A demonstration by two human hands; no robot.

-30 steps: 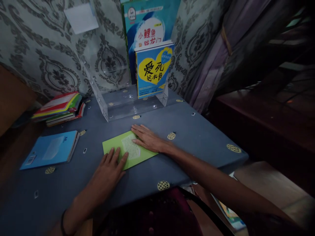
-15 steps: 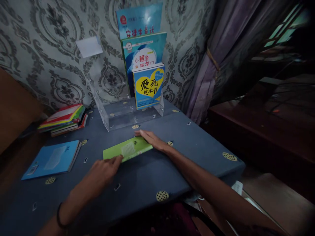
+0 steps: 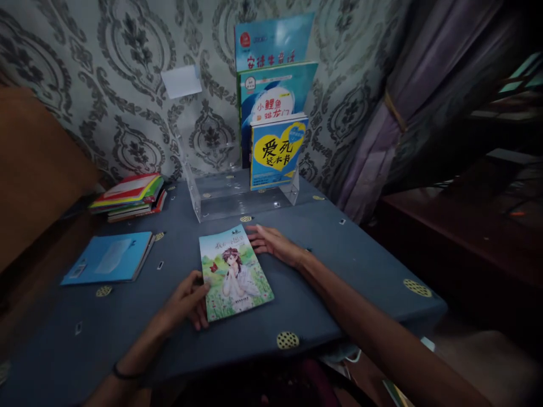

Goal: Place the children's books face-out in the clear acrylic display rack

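A thin paperback book (image 3: pixel 235 277) lies in front of me, its illustrated cover facing up: a dark-haired figure in white among flowers. At its left edge is my left hand (image 3: pixel 189 302), the thumb at the cover's margin and the fingers curled along the side, gripping it. My right hand (image 3: pixel 275 244) rests by the upper right edge with fingers stretched out, touching or very near the book. Beyond it, a clear acrylic stand (image 3: pixel 195 200) holds several upright books, the front one a blue book with a yellow heart (image 3: pixel 278 152).
A blue book (image 3: pixel 110 257) lies face down at the left of the cloth-covered table (image 3: pixel 348 294). Behind it sits a stack of colourful books (image 3: pixel 129 195). Patterned wallpaper (image 3: pixel 136 51) backs the table, and a tied purple curtain (image 3: pixel 377 135) hangs at the right.
The book between my hands has turned from its green back to its illustrated front and now lies flat. My left hand holds its left edge; the view has shifted a little left.
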